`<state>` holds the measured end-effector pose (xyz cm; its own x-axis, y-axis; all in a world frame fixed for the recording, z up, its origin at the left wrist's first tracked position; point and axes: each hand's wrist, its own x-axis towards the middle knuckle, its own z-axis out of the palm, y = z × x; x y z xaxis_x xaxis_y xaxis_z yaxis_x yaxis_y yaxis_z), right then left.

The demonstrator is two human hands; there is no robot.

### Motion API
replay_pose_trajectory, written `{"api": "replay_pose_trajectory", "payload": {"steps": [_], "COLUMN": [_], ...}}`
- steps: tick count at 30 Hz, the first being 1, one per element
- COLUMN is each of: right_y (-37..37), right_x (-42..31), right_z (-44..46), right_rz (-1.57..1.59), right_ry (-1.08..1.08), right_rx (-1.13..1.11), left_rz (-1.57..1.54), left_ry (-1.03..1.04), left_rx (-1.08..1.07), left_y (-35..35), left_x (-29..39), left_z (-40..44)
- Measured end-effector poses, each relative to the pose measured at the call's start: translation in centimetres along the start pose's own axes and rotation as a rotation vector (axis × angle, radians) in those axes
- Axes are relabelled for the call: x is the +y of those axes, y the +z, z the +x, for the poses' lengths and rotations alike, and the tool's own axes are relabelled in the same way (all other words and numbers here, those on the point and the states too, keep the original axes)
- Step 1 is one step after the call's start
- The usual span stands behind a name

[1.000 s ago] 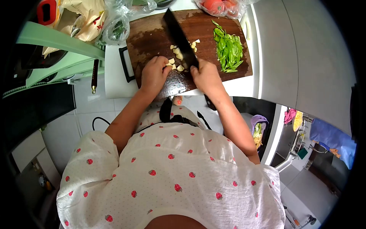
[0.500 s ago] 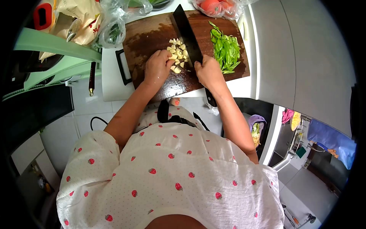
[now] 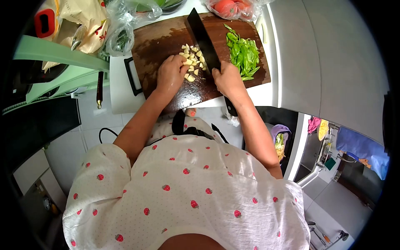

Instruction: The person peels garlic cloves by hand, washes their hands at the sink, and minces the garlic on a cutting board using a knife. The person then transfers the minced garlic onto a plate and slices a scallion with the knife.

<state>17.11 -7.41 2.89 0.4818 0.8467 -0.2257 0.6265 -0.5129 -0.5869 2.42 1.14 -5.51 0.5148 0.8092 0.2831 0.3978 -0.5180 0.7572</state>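
My right hand is wrapped around a kitchen knife with a wide dark blade and a black handle. Its blade points away from me over the wooden cutting board, just right of the chopped garlic. On the left of that pile, my left hand has its fingers curled and pinched on a pale garlic piece at its fingertips. Sliced green peppers lie heaped on the board's right side, beyond the knife.
A plastic bag of tomatoes sits behind the board, and another clear bag is at its left. The board's black handle sticks out leftward. A green shelf edge stands at the left, a grey cabinet at the right.
The view has shifted slightly, moving the board a little left in the picture. Both hands keep their holds, and the knife stays right of the garlic.
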Motion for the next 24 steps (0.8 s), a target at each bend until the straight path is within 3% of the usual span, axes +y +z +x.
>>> {"api": "replay_pose_trajectory", "payload": {"steps": [4,10,13,16,19,24], "right_y": [-1.0,-0.5,-1.3,-1.8,-1.3,-0.9], "right_x": [-0.2,0.4,1.1,2.0,1.6,0.5], "right_z": [-0.6,0.4,0.1,0.0,-0.1,-0.2], "right_rz": [0.034,0.021,0.109,0.096,-0.115,-0.033], "right_ry": [0.033,0.076,0.111,0.085,0.084,0.043], "right_rx": [0.006,-0.018,-0.004,0.069,0.086,0.023], "left_rz": [-0.058,0.099,0.071,0.061,0.053,0.057], "left_ry": [-0.083,0.034,-0.027,-0.04,-0.134,-0.044], "left_rx": [-0.057,-0.132,-0.2,-0.156,-0.06,-0.027], "left_y": [-0.8,-1.2,-1.1,-1.0,-0.9,0.7], "left_x": [1.1,2.1,1.3,1.0,0.8,0.3], "left_z": [-0.3,-1.4,-1.6,-1.5,-0.6,0.7]}}
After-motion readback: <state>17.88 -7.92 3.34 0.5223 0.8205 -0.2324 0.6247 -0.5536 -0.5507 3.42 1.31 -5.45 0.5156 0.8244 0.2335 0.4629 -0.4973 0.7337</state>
